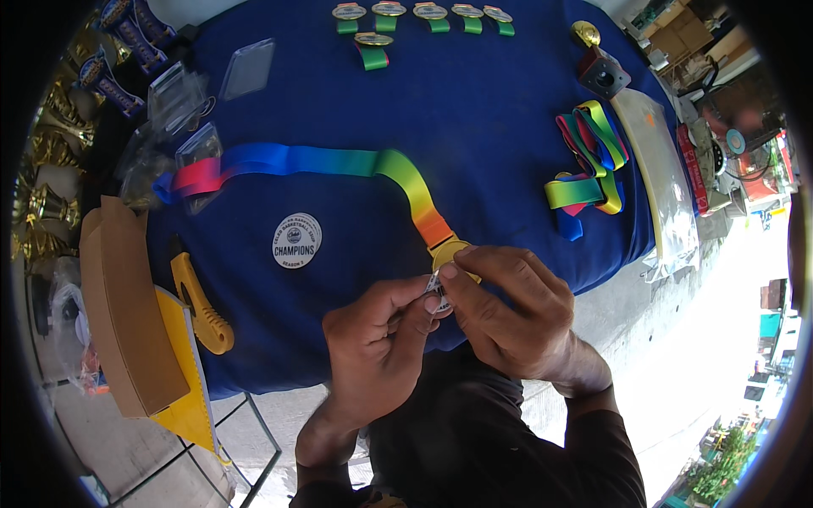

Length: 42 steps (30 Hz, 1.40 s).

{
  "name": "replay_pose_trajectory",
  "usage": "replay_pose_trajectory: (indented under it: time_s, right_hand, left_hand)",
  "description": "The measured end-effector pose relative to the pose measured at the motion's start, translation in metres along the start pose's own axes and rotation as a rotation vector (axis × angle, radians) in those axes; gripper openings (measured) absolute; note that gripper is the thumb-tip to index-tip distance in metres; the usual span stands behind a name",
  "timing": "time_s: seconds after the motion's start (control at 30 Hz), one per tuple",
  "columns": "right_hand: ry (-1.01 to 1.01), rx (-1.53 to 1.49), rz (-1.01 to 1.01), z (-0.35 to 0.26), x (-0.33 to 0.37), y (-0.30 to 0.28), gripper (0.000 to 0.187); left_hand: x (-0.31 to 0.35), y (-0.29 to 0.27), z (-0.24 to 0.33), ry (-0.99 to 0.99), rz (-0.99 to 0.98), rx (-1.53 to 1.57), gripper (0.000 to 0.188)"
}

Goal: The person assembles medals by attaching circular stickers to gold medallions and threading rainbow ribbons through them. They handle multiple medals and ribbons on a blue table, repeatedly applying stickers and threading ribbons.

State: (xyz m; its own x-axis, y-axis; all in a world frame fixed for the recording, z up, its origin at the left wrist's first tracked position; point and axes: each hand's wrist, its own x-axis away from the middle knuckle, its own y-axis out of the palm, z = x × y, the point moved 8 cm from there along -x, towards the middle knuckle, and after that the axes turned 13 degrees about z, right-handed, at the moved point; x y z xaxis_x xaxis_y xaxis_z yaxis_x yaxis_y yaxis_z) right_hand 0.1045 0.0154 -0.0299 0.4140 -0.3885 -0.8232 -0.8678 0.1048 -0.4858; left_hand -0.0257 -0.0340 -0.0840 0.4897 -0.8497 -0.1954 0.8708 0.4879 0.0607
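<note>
Close to the table's front edge, my left hand (377,343) pinches a small round white sticker (437,298) with dark print between thumb and index finger. My right hand (517,309) meets it there, its fingertips closed at the sticker's upper edge. Just behind and partly under these fingers is a gold medal (446,251); whether the right fingers also grip it cannot be made out. From the medal a rainbow ribbon (339,162) runs up and away to the left. Left of my hands, a larger round white sticker (297,241) lies on the blue cloth (356,220).
A yellow cutter (200,303) and a brown cardboard box (131,309) sit at the left edge. Several gold medals (430,12) line the far side. Coiled ribbons (593,161) and a plastic bag (656,169) lie right. Clear cases (248,69) and trophies (55,203) stand far left.
</note>
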Motion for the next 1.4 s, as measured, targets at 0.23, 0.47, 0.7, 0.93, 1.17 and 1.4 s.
replay_pose_trajectory:
  time_s: [0.23,0.47,0.7,0.93,1.17,1.4]
  right_hand:
    - [0.005,0.005,0.021,-0.002,-0.001,-0.004,0.037]
    - [-0.103,0.074,0.016,-0.01,0.004,-0.002,0.029]
    - [-0.112,0.019,0.066,-0.008,0.006,0.0,0.025]
    - [-0.26,-0.077,0.182,-0.017,0.017,-0.004,0.03]
    - [-0.265,-0.19,0.294,-0.023,0.026,-0.011,0.031]
    - [-0.111,-0.409,0.245,-0.005,0.019,-0.023,0.032]
  left_hand:
    - [-0.001,0.0,0.001,-0.003,0.006,0.024,0.014]
    - [-0.002,0.0,0.003,-0.003,0.007,0.077,0.016]
    - [-0.001,-0.004,0.006,0.011,0.009,0.12,0.028]
    - [0.002,-0.01,0.016,0.199,0.046,0.028,0.036]
    - [0.02,-0.007,0.034,0.527,0.03,0.053,0.024]
    - [0.02,-0.008,0.028,0.438,-0.029,0.025,0.012]
